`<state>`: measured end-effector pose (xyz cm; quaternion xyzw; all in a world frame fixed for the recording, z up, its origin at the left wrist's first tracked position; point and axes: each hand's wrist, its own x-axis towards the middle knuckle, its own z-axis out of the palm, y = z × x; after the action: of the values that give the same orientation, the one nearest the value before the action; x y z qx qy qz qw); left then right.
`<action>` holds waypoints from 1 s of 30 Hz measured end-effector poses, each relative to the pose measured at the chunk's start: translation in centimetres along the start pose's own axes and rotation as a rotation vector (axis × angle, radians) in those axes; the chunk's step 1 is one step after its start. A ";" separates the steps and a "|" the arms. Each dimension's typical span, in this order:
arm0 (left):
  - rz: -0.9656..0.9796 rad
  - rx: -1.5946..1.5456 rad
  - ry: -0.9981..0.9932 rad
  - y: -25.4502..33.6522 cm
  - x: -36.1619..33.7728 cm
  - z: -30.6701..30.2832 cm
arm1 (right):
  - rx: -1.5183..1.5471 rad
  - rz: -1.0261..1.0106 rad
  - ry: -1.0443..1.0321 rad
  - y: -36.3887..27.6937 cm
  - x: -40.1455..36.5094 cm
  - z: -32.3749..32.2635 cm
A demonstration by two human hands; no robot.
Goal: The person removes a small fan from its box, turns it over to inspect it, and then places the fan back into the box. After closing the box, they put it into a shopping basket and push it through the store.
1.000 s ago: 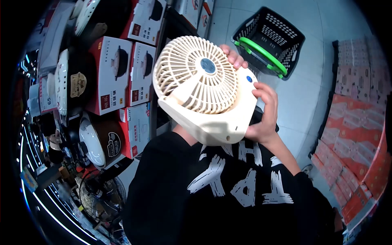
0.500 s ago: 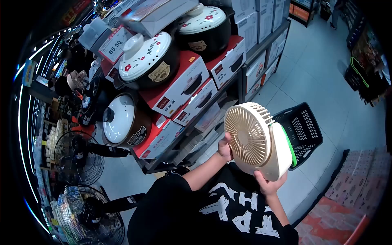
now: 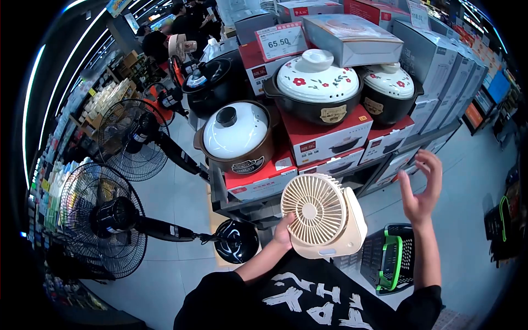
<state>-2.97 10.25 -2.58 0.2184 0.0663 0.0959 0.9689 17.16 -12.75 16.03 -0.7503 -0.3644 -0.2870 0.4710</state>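
A small cream-coloured fan (image 3: 313, 212) with a round slatted grille is held up in front of my chest. My left hand (image 3: 284, 231) grips its left side, the thumb lying over the front edge and the other fingers hidden behind. Raised off to the right, my right hand (image 3: 422, 190) is apart from the fan, its fingers spread and slightly curled with nothing in them. Nearest beyond the fan are red boxes (image 3: 336, 137) bearing a black casserole pot (image 3: 319, 91) with a white flowered lid and a brown pot (image 3: 237, 137) with a plain white lid.
A black shopping basket (image 3: 407, 258) with a green handle stands on the floor below my right hand. Two black standing fans (image 3: 118, 214) are at the left. A price sign (image 3: 281, 41) reading 65.50 stands behind the pots. People (image 3: 192, 22) are in the far background.
My right hand has let go of the fan and risen to the right. My left hand still holds the fan. The view has swung toward the shelf, showing more of the standing fans.
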 end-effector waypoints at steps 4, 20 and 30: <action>0.142 0.017 0.132 1.0 -2.5 -1.8 | -0.297 -0.353 0.043 1.4 10.6 4.3; 0.436 0.086 0.359 3.9 -8.6 -3.5 | -0.704 -0.556 -0.178 8.0 23.4 13.9; 0.407 0.080 0.317 4.0 -8.0 -4.4 | -0.608 -0.604 0.263 4.5 23.9 8.4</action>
<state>-12.10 13.86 -4.06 0.2475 0.1759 0.3191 0.8978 35.25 0.27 28.99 -0.6717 -0.4032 -0.5987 0.1665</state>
